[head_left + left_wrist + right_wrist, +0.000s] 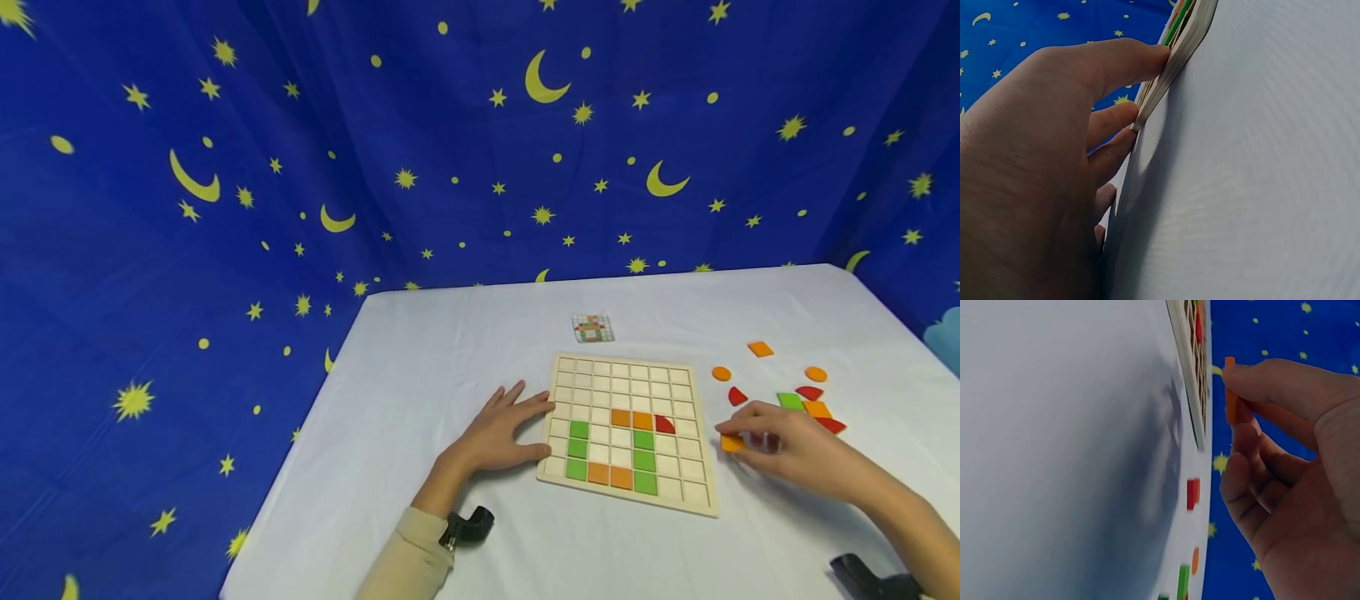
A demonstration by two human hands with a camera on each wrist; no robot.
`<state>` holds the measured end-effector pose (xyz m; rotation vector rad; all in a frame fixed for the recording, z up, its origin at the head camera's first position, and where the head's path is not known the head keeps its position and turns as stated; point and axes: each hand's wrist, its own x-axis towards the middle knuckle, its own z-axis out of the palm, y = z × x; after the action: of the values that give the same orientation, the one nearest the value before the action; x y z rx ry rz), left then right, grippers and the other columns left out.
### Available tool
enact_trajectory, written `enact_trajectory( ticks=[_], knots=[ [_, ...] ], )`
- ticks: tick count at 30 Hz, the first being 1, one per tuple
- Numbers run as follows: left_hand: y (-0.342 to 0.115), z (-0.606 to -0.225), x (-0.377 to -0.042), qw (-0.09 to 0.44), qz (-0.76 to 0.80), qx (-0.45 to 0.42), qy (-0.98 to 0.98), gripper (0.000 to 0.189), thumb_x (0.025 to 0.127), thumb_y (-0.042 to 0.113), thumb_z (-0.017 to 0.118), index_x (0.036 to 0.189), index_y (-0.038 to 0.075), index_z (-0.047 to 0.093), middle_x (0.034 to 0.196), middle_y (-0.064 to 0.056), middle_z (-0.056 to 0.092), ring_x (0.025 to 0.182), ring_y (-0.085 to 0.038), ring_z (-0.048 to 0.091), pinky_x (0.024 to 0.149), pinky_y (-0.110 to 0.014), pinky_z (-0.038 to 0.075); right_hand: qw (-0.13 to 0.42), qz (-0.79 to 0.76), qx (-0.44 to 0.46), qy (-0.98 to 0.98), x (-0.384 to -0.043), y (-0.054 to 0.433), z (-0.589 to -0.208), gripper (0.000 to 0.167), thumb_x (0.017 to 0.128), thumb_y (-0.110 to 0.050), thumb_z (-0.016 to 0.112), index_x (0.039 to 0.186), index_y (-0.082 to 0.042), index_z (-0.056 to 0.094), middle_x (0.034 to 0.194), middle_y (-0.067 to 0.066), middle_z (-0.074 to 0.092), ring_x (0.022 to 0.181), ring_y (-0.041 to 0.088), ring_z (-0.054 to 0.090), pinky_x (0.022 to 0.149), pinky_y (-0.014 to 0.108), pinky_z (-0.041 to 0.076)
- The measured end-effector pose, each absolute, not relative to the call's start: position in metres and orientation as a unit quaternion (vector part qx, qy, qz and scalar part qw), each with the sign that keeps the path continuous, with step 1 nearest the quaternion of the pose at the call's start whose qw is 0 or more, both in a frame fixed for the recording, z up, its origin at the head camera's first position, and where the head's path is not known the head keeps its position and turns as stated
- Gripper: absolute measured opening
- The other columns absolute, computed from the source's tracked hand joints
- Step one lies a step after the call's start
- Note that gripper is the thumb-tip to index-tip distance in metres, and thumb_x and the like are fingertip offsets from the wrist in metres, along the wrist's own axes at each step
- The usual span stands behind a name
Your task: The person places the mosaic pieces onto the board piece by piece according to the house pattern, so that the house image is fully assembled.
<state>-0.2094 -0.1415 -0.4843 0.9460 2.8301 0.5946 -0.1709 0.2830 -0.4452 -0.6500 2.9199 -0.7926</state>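
Note:
A wooden grid board (630, 497) lies on the table, several of its cells filled with green tiles (643, 461), orange tiles (621, 477) and one red quarter-circle tile (664, 424). My left hand (495, 437) rests at the board's left edge, fingers spread. Its thumb (1138, 60) touches the side of the frame in the left wrist view. To the right of the board, my right hand (798, 446) pinches an orange square tile (732, 444) between thumb and fingers. The right wrist view shows this tile (1230, 394) edge-on, raised above the table.
Behind the board lies a small pattern card (593, 328). Loose pieces are scattered at the right: an orange square (761, 349), orange discs (816, 374), red quarter-circles (737, 396) and a green tile (790, 401). A blue star-patterned curtain (465, 108) hangs around the white table (450, 350).

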Motion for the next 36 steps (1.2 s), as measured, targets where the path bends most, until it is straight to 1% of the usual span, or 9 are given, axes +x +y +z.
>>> enact_trajectory(
  ticks=[5,10,13,19,25,31,36],
  knots=[
    [-0.142,-0.484,-0.209,0.049,0.198,0.311,0.928,0.069,0.086,0.062,0.056,0.147,0.033,0.04,0.153,0.017,0.028,0.145,-0.019,0.008,0.117,-0.042,0.003,0.018,-0.259,-0.231,0.938,-0.186,0.268,-0.442,0.03,0.078,-0.023,0.081,0.108,-0.021,0.074,0.096,-0.011,0.06,0.072,0.009,0.047,0.057,0.021,0.042],
    [-0.141,-0.484,-0.209,0.051,0.198,0.31,0.928,0.069,0.086,0.062,0.057,0.147,0.033,0.041,0.153,0.017,0.028,0.145,-0.02,0.009,0.117,-0.041,0.003,0.015,-0.262,-0.257,0.93,-0.197,0.255,-0.44,0.028,0.079,-0.016,0.079,0.106,-0.019,0.074,0.096,-0.012,0.061,0.071,0.009,0.049,0.057,0.021,0.044],
    [-0.14,-0.483,-0.209,0.053,0.198,0.308,0.929,0.069,0.086,0.062,0.057,0.147,0.033,0.041,0.153,0.017,0.028,0.145,-0.019,0.008,0.117,-0.041,0.003,0.014,-0.265,-0.277,0.923,-0.203,0.248,-0.44,0.029,0.079,-0.014,0.079,0.107,-0.017,0.075,0.096,-0.012,0.06,0.071,0.009,0.049,0.057,0.021,0.044],
    [-0.14,-0.483,-0.208,0.058,0.201,0.306,0.929,0.07,0.086,0.063,0.056,0.147,0.033,0.041,0.153,0.017,0.028,0.145,-0.02,0.008,0.117,-0.042,0.003,0.022,-0.273,-0.299,0.914,-0.214,0.239,-0.433,0.029,0.079,-0.013,0.079,0.108,-0.016,0.074,0.097,-0.012,0.061,0.073,0.011,0.05,0.057,0.022,0.045],
    [-0.141,-0.483,-0.208,0.053,0.201,0.311,0.928,0.07,0.086,0.062,0.056,0.147,0.032,0.041,0.153,0.016,0.029,0.145,-0.021,0.009,0.117,-0.043,0.004,0.037,-0.273,-0.293,0.916,-0.222,0.23,-0.428,0.028,0.081,-0.014,0.076,0.109,-0.015,0.074,0.098,-0.009,0.061,0.075,0.014,0.052,0.059,0.023,0.046],
    [-0.141,-0.484,-0.208,0.053,0.2,0.309,0.928,0.069,0.086,0.063,0.056,0.147,0.033,0.041,0.153,0.017,0.028,0.145,-0.02,0.009,0.117,-0.042,0.004,0.043,-0.261,-0.306,0.915,-0.227,0.222,-0.428,0.028,0.082,-0.014,0.075,0.11,-0.014,0.074,0.101,-0.008,0.062,0.075,0.011,0.052,0.06,0.023,0.047],
    [-0.141,-0.484,-0.209,0.054,0.198,0.303,0.931,0.069,0.086,0.063,0.056,0.147,0.034,0.04,0.152,0.017,0.028,0.145,-0.018,0.008,0.117,-0.041,0.003,0.037,-0.257,-0.315,0.913,-0.233,0.212,-0.426,0.027,0.082,-0.015,0.075,0.109,-0.013,0.074,0.101,-0.009,0.062,0.076,0.009,0.052,0.062,0.024,0.048]
  ],
)
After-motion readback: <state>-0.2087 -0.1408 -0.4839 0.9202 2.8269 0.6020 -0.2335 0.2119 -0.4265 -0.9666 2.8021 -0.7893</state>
